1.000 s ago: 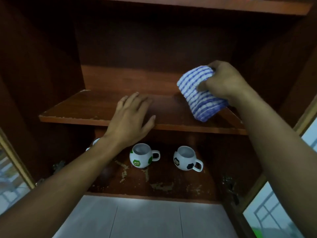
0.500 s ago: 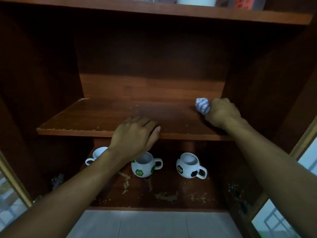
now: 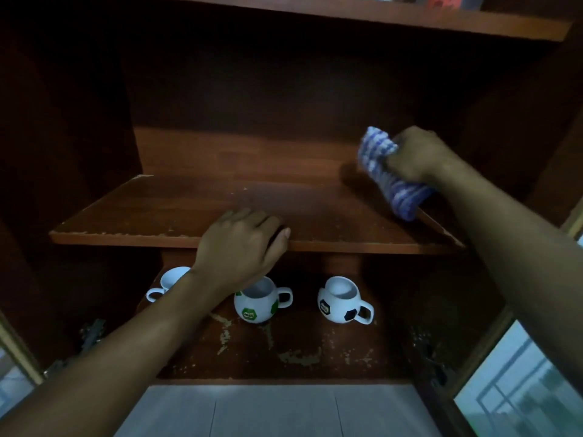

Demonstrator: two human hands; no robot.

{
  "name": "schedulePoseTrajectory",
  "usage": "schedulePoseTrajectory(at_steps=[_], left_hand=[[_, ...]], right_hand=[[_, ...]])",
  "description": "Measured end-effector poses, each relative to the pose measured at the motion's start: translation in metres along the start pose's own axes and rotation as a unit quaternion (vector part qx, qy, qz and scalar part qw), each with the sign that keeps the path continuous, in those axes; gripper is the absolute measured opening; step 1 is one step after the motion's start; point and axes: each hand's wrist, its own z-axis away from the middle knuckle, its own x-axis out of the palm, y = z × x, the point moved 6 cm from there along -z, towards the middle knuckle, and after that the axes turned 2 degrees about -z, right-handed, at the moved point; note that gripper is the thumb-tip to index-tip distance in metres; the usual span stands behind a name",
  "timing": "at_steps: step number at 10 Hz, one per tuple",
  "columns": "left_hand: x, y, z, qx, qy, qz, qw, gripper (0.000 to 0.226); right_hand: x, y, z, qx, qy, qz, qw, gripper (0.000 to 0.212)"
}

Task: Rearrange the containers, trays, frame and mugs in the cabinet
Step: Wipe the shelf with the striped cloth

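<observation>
Cabinet shelf (image 3: pixel 189 216): right grip (image 3: pixel 413 156) bunches cloth (image 3: pixel 405 197), mugs (image 3: pixel 342 302) below.

Your left hand (image 3: pixel 239 244) rests on the middle shelf's (image 3: pixel 189 212) front edge, near its centre. Your right hand (image 3: pixel 413 156) holds the cloth (image 3: pixel 388 175) at that shelf's right side, toward the back. On the lower shelf (image 3: pixel 299 345) beneath, the left mug (image 3: pixel 168 282), middle mug (image 3: pixel 257 301) and right mug (image 3: pixel 342 301) stand apart in a row.

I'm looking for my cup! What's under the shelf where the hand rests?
Three mugs: a green-patched mug, a black-patched mug, and a white mug partly covered by the left arm.
</observation>
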Motion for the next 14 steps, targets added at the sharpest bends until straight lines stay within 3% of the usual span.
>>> schedulePoseTrajectory(at_steps=[1, 2, 3, 5, 6, 7, 8, 9, 10, 11, 12, 13, 14], left_hand=[[0.0, 0.0, 0.0, 0.0, 0.004, -0.002, 1.0, 0.044], [0.0, 0.0, 0.0, -0.001, 0.001, -0.002, 1.0, 0.045], [0.0, 0.0, -0.001, 0.002, -0.001, 0.0, 1.0, 0.045], [0.0, -0.001, 0.0, 0.001, -0.022, 0.0, 1.0, 0.046], [-0.001, -0.001, 0.0, -0.001, -0.028, 0.01, 1.0, 0.046], [-0.001, -0.001, 0.0, 0.001, -0.029, 0.009, 1.0, 0.046], [0.0, -0.001, 0.001, -0.001, -0.034, 0.008, 0.999, 0.048], [0.0, -0.002, 0.0, -0.005, -0.041, 0.01, 0.999, 0.049], [-0.001, -0.002, 0.0, -0.004, -0.044, 0.01, 0.999, 0.049], [-0.003, -0.001, 0.0, -0.011, -0.048, 0.014, 0.999, 0.05], [-0.006, -0.002, 0.005, -0.017, -0.049, 0.022, 0.998, 0.047], [-0.014, -0.009, 0.02, -0.034, -0.045, 0.028, 0.998, 0.044], [-0.025, -0.024, 0.034, -0.059, -0.042, 0.032, 0.997, 0.046]], right_hand=[[0.012, 0.022, -0.01, 0.051, -0.025, 0.068, 0.996, 0.036], [0.044, 0.029, -0.007, 0.051, -0.103, 0.094, 0.989, 0.043], [0.065, 0.01, 0.002, 0.027, -0.128, 0.066, 0.989, 0.042], [0.074, -0.045, 0.018, -0.101, -0.195, -0.144, 0.965, 0.014], [0.047, -0.041, -0.001, -0.102, -0.105, -0.145, 0.979, 0.014], [0.025, -0.014, -0.026, -0.038, -0.032, -0.058, 0.997, 0.021], [0.042, 0.022, -0.064, 0.005, -0.015, 0.056, 0.998, 0.027], [0.036, 0.025, -0.069, -0.028, 0.167, 0.262, 0.95, 0.03], [0.085, 0.01, -0.037, 0.009, -0.071, -0.035, 0.997, 0.032], [0.107, -0.036, -0.025, -0.098, -0.131, -0.003, 0.987, 0.026], [0.121, -0.074, -0.015, -0.175, -0.188, -0.093, 0.962, 0.016], [0.115, -0.101, -0.01, -0.217, -0.179, -0.184, 0.942, 0.014], [0.103, -0.103, -0.026, -0.203, -0.126, -0.21, 0.948, 0.014]])
